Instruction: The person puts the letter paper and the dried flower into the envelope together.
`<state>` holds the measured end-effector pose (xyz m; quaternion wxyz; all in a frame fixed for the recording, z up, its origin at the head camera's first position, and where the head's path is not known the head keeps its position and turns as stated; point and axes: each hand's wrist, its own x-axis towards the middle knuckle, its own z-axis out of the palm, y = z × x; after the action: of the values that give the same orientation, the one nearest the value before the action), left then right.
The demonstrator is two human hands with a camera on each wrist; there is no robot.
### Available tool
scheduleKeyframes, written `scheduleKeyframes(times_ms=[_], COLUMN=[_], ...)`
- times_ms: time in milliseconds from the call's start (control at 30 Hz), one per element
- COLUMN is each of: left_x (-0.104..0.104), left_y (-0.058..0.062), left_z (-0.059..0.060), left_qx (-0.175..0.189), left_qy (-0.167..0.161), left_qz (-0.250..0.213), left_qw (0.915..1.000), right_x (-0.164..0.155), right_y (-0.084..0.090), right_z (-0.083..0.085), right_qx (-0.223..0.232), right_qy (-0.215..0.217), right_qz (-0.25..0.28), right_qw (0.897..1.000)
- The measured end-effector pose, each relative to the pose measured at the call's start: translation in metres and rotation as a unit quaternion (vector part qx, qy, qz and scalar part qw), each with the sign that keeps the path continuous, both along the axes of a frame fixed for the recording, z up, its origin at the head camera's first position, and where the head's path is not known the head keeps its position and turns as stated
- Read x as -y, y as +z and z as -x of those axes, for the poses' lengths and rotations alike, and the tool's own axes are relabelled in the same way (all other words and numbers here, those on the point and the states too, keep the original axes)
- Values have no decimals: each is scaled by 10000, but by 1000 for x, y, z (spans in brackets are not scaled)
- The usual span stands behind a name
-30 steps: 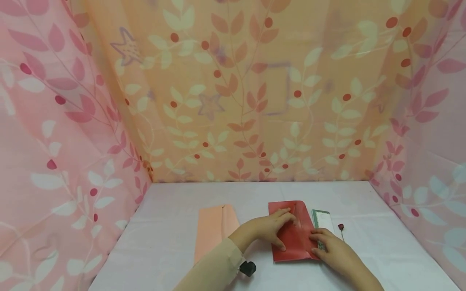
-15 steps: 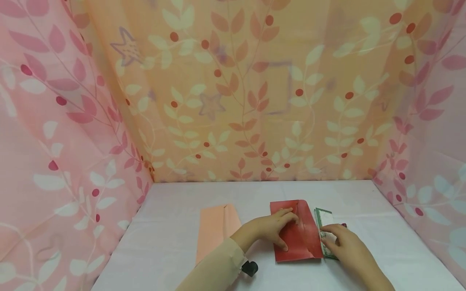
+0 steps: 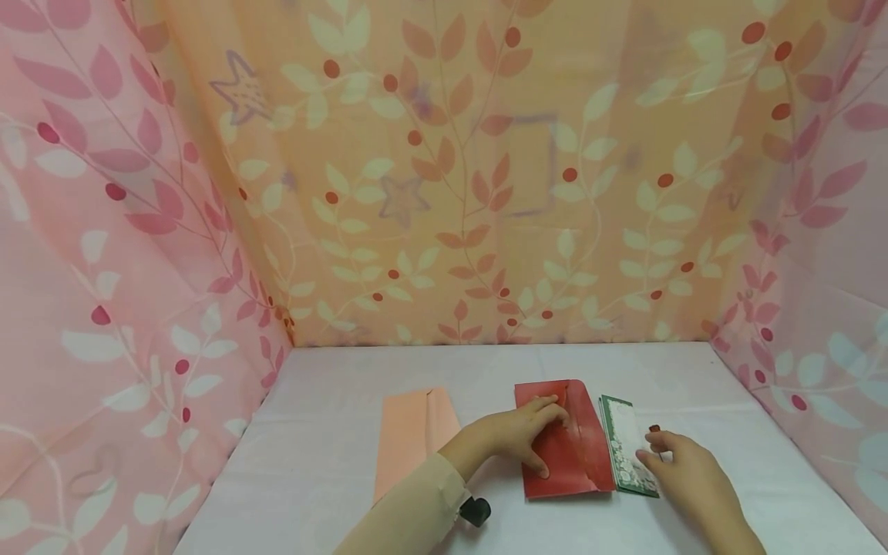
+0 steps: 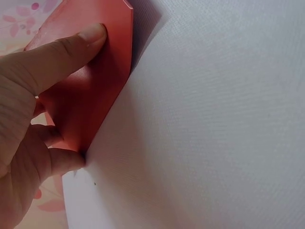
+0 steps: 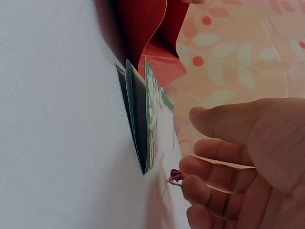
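Observation:
A red envelope (image 3: 572, 455) lies flat on the white tabletop (image 3: 333, 462). My left hand (image 3: 530, 433) rests on its left half, fingers spread and pressing it down; the left wrist view shows the thumb (image 4: 88, 40) flat on the red envelope (image 4: 90, 90). Right beside the envelope lies a folded green card (image 3: 627, 451) with a white floral front. My right hand (image 3: 676, 462) hovers just right of the card, fingers relaxed and holding nothing. In the right wrist view its fingertips (image 5: 190, 183) are next to a tiny red rose pin (image 5: 176, 175), beside the green card (image 5: 150, 124).
A peach envelope (image 3: 412, 439) lies to the left of my left forearm. Pink and orange leaf-print curtains (image 3: 444, 193) close in the table on the left, back and right. The rose pin (image 3: 654, 428) sits by the card's right edge.
My right hand slid off the red envelope's right edge to the right, past the green card, which now lies uncovered. The left hand stayed on the envelope.

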<state>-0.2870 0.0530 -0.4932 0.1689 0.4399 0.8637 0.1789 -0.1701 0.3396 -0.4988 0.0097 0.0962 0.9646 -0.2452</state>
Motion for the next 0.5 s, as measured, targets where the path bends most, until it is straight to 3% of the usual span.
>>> scheduleKeyframes(times_ms=[200, 500], left_x=[0, 0], left_y=[-1, -1], left_z=[1, 1], left_qx=[-55, 1], left_qy=[12, 21], left_qz=[-11, -3], left_qw=[10000, 10000], right_x=[-2, -5], right_y=[-5, -17], right_z=[4, 6], right_qx=[555, 556], right_qy=[-178, 18], right_qz=[5, -38], right_qw=[9983, 9984])
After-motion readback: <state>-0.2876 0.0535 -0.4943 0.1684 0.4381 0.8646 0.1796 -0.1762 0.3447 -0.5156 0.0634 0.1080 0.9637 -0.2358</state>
